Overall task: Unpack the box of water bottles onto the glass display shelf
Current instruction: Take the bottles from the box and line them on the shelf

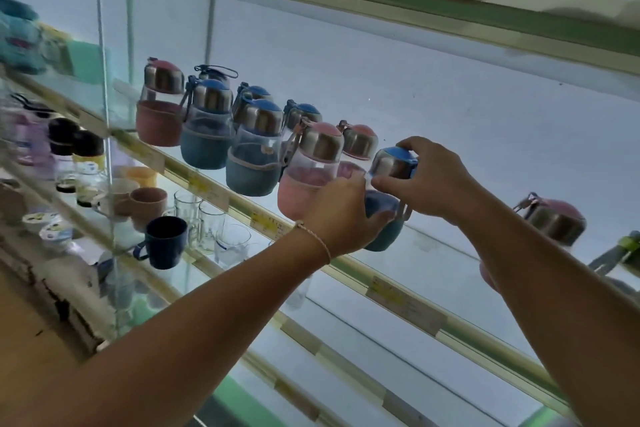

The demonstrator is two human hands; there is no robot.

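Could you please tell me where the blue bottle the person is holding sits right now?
In the head view, the blue bottle is at centre, at the glass shelf's front edge, between the left hand and right hand, just right of a pink bottle.

A plain pale wall [433, 87] glows softly behind the glass shelves. Yellow-green strips [398, 274] run along the shelf edges. A brown floor [31, 329] shows at bottom left.
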